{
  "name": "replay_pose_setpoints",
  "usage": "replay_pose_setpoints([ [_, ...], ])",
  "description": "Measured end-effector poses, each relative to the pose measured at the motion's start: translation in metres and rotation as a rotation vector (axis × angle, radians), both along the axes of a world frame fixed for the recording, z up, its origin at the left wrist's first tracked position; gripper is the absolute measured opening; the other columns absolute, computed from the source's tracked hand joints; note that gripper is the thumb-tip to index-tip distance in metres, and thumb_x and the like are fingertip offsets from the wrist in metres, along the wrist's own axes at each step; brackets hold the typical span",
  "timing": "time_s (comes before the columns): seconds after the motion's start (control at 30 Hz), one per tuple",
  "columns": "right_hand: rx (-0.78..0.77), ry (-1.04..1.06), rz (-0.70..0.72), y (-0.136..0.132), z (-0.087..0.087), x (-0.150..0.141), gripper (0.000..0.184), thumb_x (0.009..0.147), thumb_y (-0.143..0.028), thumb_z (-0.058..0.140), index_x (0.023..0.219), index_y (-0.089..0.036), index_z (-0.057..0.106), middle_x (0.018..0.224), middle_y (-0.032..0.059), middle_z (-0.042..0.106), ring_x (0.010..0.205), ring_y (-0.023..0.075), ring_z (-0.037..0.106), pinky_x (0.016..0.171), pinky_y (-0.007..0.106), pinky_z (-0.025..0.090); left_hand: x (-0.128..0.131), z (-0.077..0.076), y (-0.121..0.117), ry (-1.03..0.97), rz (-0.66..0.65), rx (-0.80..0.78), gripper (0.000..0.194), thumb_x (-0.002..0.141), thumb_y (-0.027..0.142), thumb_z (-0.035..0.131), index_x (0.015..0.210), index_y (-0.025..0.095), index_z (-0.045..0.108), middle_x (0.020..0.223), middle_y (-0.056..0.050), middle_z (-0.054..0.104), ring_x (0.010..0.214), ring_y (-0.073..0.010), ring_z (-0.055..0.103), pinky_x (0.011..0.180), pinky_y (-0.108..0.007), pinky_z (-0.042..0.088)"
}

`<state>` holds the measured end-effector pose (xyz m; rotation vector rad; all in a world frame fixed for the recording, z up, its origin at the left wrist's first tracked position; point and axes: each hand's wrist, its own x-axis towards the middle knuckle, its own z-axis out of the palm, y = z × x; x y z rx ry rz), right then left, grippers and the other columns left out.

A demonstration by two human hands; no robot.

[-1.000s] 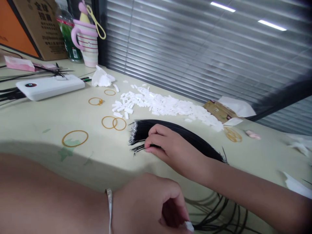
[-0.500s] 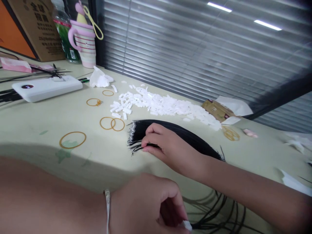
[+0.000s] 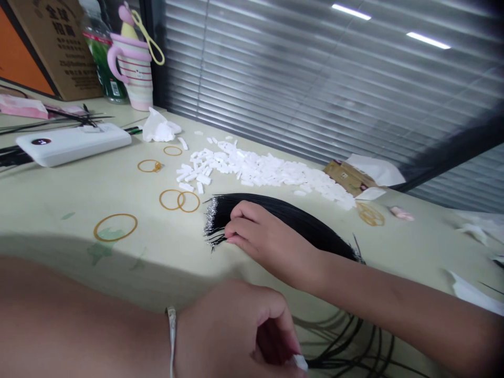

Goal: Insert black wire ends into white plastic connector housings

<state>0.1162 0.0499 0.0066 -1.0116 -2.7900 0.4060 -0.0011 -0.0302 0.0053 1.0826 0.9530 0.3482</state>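
Note:
My right hand [image 3: 263, 239] reaches over a thick bundle of black wires [image 3: 291, 212] with bare silvery ends. Its thumb and fingers pinch a few wires near those ends, apart from the main bundle. Low in the picture, my left hand [image 3: 236, 325] is closed on a small white connector [image 3: 300, 362], held at the fingertips. Black wires [image 3: 334, 362] run rightward from that connector and curve across the table; part of the hold is cut off by the lower edge. Behind the bundle spreads a pile of small white connectors [image 3: 255, 168].
Rubber bands [image 3: 115, 227] lie to the left, more at the right of the pile. A white power bank [image 3: 74, 144], crumpled tissue [image 3: 157, 126], a striped cup [image 3: 136, 73], a bottle [image 3: 104, 63] and a cardboard box [image 3: 63, 47] stand further back. Window blinds [image 3: 295, 79] border the table.
My right hand has shifted slightly left along the wire ends, its fingertips now covering more of the separated wires. The left hand keeps its hold; the whole view has drifted slightly.

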Motion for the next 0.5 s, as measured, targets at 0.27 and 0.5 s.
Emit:
replay_pose_setpoints([
  [0.27,0.072,-0.058,0.104,0.002,0.000,-0.002,0.017,0.083,-0.005,0.039,0.072,-0.014,0.048,0.083,0.0049,0.046,0.076,0.0144,0.040,0.067,0.028,0.038,-0.001,0.005,0.000,0.040,-0.004,0.009,0.014,0.061,0.012,0.063,0.059,0.019,0.051,0.052,0.009,0.046,0.049,-0.0066,0.038,0.044,-0.018,0.026],
  [0.5,0.109,0.000,0.036,0.000,0.015,0.003,0.014,0.082,-0.005,0.035,0.079,-0.017,0.042,0.087,0.0062,0.050,0.077,0.0157,0.044,0.069,0.030,0.041,0.002,0.008,0.000,0.096,0.033,-0.038,0.014,0.062,0.015,0.062,0.061,0.018,0.049,0.049,0.009,0.046,0.047,-0.0057,0.041,0.045,-0.017,0.030],
])
